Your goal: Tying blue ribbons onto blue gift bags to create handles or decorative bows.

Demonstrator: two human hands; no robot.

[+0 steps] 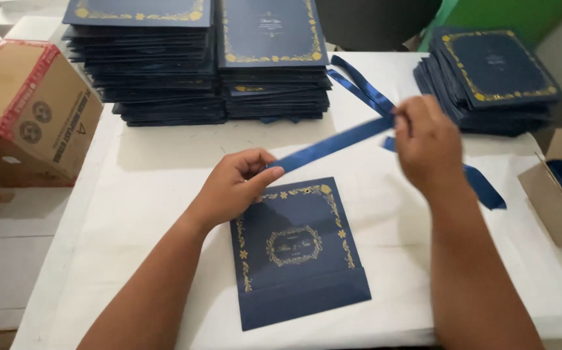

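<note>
A navy card [297,256] with gold ornament lies flat on the white table [164,162] in front of me. My left hand [235,185] pinches one end of a blue ribbon [333,144] just above the card's top left corner. My right hand [427,142] grips the same ribbon farther along, holding it taut and slanting up to the right. Behind my right hand, the ribbon's loose tail [485,188] trails over the table.
Two tall stacks of navy cards [145,65] [271,58] stand at the back, a third stack [491,78] at the back right. More blue ribbons [359,84] lie between them. A cardboard box [28,107] sits at left, an open box [556,188] at right.
</note>
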